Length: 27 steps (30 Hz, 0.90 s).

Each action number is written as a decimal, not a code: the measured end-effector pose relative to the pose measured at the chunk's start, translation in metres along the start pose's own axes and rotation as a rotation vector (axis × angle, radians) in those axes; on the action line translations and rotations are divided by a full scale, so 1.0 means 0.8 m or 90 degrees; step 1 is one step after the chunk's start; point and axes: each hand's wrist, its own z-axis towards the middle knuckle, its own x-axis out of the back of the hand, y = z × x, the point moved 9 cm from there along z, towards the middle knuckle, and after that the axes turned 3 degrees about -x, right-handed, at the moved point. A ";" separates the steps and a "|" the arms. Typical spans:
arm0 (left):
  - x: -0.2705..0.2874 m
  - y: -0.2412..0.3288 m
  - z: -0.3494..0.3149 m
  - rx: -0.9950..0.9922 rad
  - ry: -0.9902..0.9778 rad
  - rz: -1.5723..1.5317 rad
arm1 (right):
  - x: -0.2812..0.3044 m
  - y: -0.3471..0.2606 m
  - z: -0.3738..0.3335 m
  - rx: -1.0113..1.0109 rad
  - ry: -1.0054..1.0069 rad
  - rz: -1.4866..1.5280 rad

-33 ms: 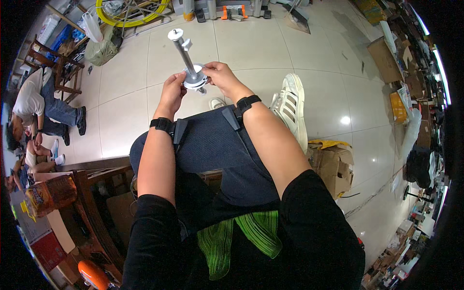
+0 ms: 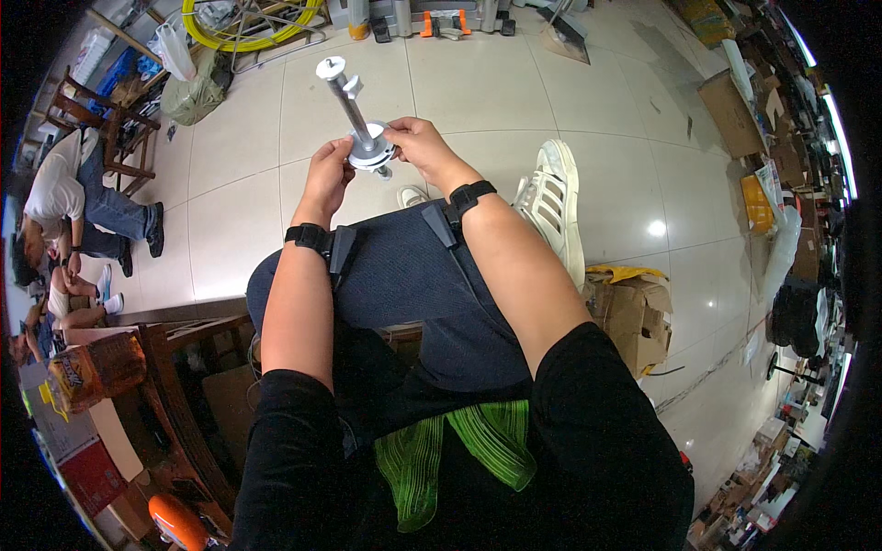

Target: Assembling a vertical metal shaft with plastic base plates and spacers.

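Observation:
Between my two hands is a metal rod fitting (image 2: 354, 112): a grey shaft with a white cap on top, a small white side piece near the cap, and a round white-and-grey disc at its lower end. It is held up over the floor, leaning a little to the left. My left hand (image 2: 328, 176) pinches the disc's left edge between thumb and fingers. On the opposite edge, my right hand (image 2: 421, 147) grips the disc the same way. A short metal stub pokes out under the disc. Both wrists wear black straps.
My crossed legs (image 2: 404, 266) lie below the hands. A cardboard box (image 2: 634, 317) stands to the right. At left are a wooden chair (image 2: 110, 119) and a seated person (image 2: 73, 197). A yellow hose coil (image 2: 248, 37) lies at the back, near a dustpan (image 2: 563, 37).
The rod's capped top has tipped very slightly to the left. Both hands keep their grip on the disc.

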 end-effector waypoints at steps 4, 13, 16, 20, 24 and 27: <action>0.001 -0.001 0.000 0.002 0.004 -0.003 | 0.000 -0.001 0.000 0.007 -0.001 0.008; -0.004 0.004 -0.003 -0.004 -0.003 -0.014 | 0.003 0.006 0.008 0.013 -0.007 -0.009; -0.004 0.006 -0.005 -0.002 0.001 -0.008 | 0.002 0.003 0.004 0.003 -0.004 -0.013; -0.004 0.006 -0.003 -0.013 -0.005 -0.007 | 0.000 0.003 0.004 0.011 -0.012 0.011; -0.003 0.005 -0.003 -0.012 -0.003 0.001 | 0.000 0.003 0.005 0.019 -0.017 -0.008; -0.003 0.004 -0.002 -0.014 -0.005 0.004 | 0.001 0.004 0.006 0.018 -0.013 -0.028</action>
